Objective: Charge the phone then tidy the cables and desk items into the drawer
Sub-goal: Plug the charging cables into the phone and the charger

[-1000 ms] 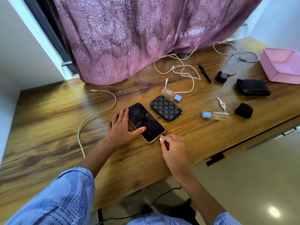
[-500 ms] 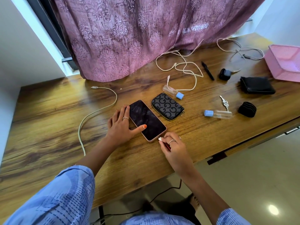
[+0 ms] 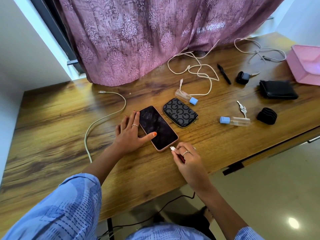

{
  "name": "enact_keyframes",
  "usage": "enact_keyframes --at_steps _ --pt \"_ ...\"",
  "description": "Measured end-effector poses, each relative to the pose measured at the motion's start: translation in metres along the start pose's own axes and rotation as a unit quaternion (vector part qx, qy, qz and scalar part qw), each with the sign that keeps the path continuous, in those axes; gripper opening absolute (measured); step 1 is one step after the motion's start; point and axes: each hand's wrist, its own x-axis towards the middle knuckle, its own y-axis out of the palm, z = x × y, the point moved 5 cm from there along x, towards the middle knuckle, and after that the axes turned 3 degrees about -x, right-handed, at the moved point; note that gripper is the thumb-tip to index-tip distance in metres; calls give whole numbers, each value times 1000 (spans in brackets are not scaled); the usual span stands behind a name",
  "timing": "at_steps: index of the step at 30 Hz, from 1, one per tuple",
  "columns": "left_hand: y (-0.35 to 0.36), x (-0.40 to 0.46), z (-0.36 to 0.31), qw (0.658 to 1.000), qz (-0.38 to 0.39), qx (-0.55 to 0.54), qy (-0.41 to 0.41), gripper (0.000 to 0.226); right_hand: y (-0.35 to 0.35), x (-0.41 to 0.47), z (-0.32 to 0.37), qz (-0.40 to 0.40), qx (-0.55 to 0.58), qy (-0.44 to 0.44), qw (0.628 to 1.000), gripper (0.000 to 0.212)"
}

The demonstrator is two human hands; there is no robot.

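A dark-screened phone (image 3: 158,127) in a pink case lies flat on the wooden desk (image 3: 52,135). My left hand (image 3: 129,134) rests flat beside it, thumb pressing on the screen. My right hand (image 3: 187,157) pinches a white charger plug (image 3: 172,148) right at the phone's bottom edge; its cable is hidden under the hand. A grey cable (image 3: 105,118) curves over the desk's left part. A white cable (image 3: 195,70) lies tangled near the curtain, and another cable (image 3: 259,51) lies at the far right.
A patterned pouch (image 3: 181,112) lies right of the phone. Two small bottles with blue caps (image 3: 187,98) (image 3: 234,120), keys (image 3: 241,108), pen (image 3: 224,73), earbud case (image 3: 242,77), black wallet (image 3: 278,90), a black ribbed item (image 3: 266,116) and a pink tray (image 3: 306,64) spread rightward. A purple curtain (image 3: 147,35) hangs behind.
My right hand has brought the white plug up against the phone's bottom edge. The left hand keeps pressing on the phone.
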Motion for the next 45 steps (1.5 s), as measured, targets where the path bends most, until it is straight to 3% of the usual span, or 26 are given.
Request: enact_keyframes --at_steps 21,27,32,45 --pt "-5 6 -3 1000 -2 4 2 105 6 11 7 -9 -18 5 1000 13" --pt "-6 16 -1 999 0 -10 35 117 10 18 8 -6 -23 -3 1000 14" --pt "-13 26 0 999 20 -1 46 109 17 23 10 17 -23 -32 999 10" --pt "-12 34 2 999 33 -13 39 101 25 34 15 53 -34 15 998 10"
